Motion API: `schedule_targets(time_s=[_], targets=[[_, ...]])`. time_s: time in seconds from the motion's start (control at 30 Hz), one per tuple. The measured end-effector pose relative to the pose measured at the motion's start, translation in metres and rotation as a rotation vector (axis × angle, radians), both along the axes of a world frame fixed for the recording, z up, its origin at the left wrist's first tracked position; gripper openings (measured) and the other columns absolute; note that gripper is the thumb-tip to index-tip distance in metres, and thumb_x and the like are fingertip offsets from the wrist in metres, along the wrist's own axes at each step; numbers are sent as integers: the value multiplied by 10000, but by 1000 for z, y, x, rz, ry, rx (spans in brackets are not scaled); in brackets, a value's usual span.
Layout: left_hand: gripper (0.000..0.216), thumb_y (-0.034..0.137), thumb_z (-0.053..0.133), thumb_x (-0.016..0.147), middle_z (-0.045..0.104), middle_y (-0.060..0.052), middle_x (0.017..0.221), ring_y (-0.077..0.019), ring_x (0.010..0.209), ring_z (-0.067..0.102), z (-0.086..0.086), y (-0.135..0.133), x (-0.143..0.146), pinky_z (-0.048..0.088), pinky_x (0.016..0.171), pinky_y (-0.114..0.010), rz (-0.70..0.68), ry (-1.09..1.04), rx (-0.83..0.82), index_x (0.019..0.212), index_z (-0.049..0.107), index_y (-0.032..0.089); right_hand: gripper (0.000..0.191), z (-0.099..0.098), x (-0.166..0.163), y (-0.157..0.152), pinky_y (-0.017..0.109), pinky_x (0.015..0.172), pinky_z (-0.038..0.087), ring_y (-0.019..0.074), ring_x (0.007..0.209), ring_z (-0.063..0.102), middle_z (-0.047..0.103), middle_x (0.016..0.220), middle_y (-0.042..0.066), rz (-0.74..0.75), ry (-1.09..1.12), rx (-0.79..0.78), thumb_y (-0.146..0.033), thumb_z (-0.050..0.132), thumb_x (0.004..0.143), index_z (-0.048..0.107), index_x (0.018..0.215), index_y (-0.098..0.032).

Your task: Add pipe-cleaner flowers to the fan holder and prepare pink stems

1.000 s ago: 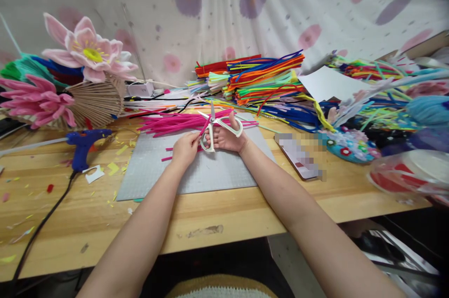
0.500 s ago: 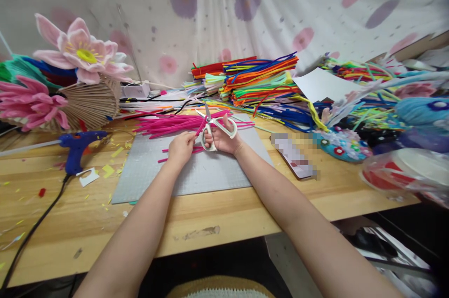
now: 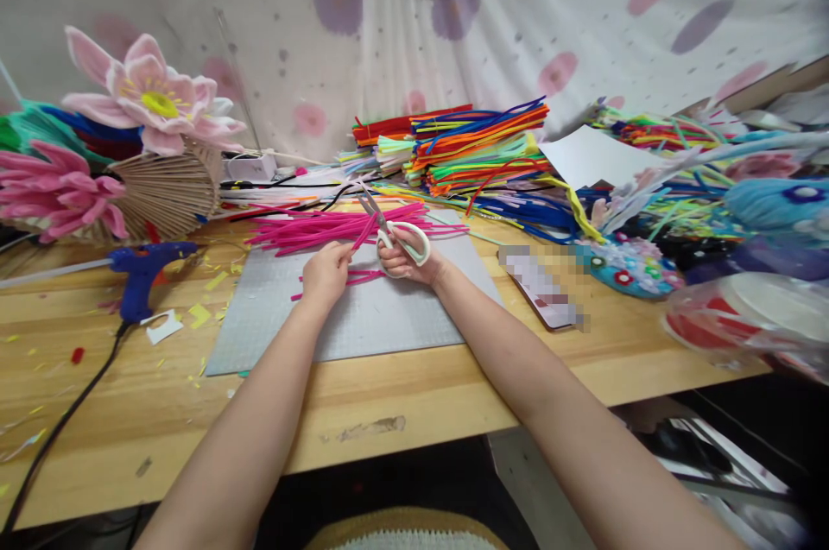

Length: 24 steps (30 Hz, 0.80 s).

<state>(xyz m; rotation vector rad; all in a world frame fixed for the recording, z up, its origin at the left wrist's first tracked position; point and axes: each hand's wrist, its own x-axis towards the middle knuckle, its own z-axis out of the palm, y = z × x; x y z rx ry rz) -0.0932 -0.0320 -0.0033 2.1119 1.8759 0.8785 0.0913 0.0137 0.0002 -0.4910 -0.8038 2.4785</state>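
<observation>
My left hand point(image 3: 328, 275) pinches a magenta pipe cleaner point(image 3: 364, 236), which slants up and right from the fingertips. Fingers of my right hand point(image 3: 409, 260) are wrapped through the handles of white-handled scissors point(image 3: 407, 239). The blades point up and left, nearly together, and meet the pipe cleaner near its upper part; whether it is cut through I cannot tell. Beneath the hands, a few short magenta pieces point(image 3: 366, 276) lie on a grey cutting mat point(image 3: 389, 332). Just behind, a loose pile of magenta pipe cleaners point(image 3: 298, 229) lies across the mat's far edge.
A blue glue gun point(image 3: 143, 274) and yellow scraps are at the left, beside pink fuzzy flowers point(image 3: 155, 101). Coloured pipe cleaner bundles point(image 3: 479, 140) are stacked at the back. A partly blurred phone-shaped object point(image 3: 541, 291) lies right of the mat, near a plastic-wrapped roll point(image 3: 744, 317).
The scissors have gone from spread to nearly closed on the magenta pipe cleaner, as my right hand's fingers curled in. My left hand has shifted slightly left.
</observation>
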Motion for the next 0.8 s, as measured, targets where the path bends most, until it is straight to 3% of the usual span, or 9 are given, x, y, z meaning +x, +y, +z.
schedule_targets(time_s=[0.13,0.23,0.4,0.47,0.67,0.8], targets=[[297,213,423,845,645,-15,883,-155,827,581,2,0,-15,375,639,-244,121,0,68,1008,669,243,425,1,8,1,134,354,248,57,414,250,301,551,-54,-42,-140,42,-466,229,942,474,784,-156],[308,263,418,861,652,-30,952,-175,887,578,5,0,-27,394,665,-259,182,23,120,1055,656,242,462,5,22,5,148,375,263,58,420,267,308,554,-52,-192,-48,100,-542,249,914,478,768,-168],[250,317,503,811,648,-50,951,-219,943,532,6,-2,-25,415,793,-321,-134,225,56,932,710,246,482,9,48,12,172,393,289,70,436,310,324,547,-51,-419,54,166,-588,266,891,479,745,-181],[272,381,553,775,637,-63,953,-234,944,520,5,-3,-21,411,839,-351,-176,237,57,936,711,231,448,7,54,15,179,400,306,73,441,334,345,545,-50,-485,43,178,-575,306,888,477,743,-187],[304,310,505,809,614,-104,996,-256,991,498,-1,8,-29,394,898,-372,133,110,179,1017,680,174,313,-7,53,27,184,449,370,60,446,407,427,535,-66,-658,-112,311,-485,554,807,459,734,-196],[336,273,525,787,588,-127,1077,-281,1031,484,-5,18,-42,398,893,-397,266,104,153,1081,648,169,318,-5,63,34,236,543,422,92,522,498,540,595,-43,-748,-607,637,-431,685,673,507,769,-186]])
